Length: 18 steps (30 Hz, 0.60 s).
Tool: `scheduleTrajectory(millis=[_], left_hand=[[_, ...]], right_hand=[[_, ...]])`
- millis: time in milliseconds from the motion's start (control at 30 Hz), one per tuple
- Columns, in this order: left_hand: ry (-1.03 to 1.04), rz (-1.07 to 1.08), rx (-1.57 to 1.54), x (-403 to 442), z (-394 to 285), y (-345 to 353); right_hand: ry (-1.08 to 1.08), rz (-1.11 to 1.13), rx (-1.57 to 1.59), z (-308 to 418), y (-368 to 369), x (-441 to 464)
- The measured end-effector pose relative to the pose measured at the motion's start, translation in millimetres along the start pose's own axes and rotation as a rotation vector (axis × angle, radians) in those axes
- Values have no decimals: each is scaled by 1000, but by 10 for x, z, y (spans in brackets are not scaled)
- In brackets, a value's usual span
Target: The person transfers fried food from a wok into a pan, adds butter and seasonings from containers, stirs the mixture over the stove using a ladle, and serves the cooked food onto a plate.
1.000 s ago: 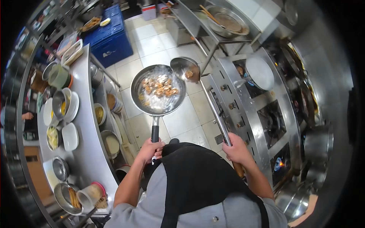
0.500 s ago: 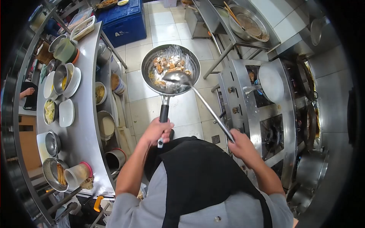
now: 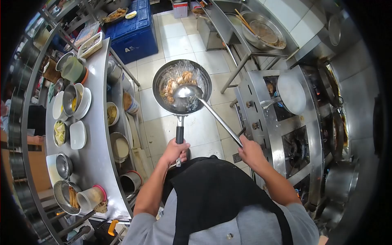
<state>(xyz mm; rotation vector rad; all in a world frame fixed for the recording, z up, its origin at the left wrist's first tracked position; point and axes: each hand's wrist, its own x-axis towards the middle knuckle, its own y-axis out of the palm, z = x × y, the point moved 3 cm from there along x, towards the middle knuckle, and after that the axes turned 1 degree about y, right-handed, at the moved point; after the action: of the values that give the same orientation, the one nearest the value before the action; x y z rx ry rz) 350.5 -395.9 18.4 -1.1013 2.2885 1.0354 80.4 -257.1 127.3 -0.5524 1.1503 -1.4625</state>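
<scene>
My left hand (image 3: 175, 151) is wrapped round the black handle of a frying pan (image 3: 158, 94), holding it up over the floor in front of me. Browned chunks of food (image 3: 179, 81) coated in something whitish lie in the pan. In my right hand (image 3: 251, 151) is the end of a long-handled metal ladle (image 3: 188, 91). Its bowl is inside the pan, over the near part of the food, and hides some of it. Both hands are closed.
To my left a steel table (image 3: 96, 147) carries bowls, plates and a plastic container (image 3: 90, 197). On my right, a stove (image 3: 265, 118) has lit burners and a white-topped pan (image 3: 291, 93). A blue cooler box (image 3: 132, 34) and a large steel basin (image 3: 265, 32) stand farther off.
The pan has dropped slightly nearer to me. The ladle's bowl has shifted toward me in the pan, and the food has moved about. My right hand has come a little left.
</scene>
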Motion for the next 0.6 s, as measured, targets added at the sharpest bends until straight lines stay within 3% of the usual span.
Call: scheduleTrajectory(millis=[167,333,533,600], left_hand=[[-10,-16,-67,64,-115,-38],[-33,10,-90,7,-70,-160],[-49,22,-50,-21,-38,-212],[-55,35,-88,-57,-58,-191]], right_hand=[[56,62,-20,-10,-56,-3],[75,15,26,367,-690,-87],[-63,104,-314,335,-279,397],[-86,120,-257,385,-299,425]])
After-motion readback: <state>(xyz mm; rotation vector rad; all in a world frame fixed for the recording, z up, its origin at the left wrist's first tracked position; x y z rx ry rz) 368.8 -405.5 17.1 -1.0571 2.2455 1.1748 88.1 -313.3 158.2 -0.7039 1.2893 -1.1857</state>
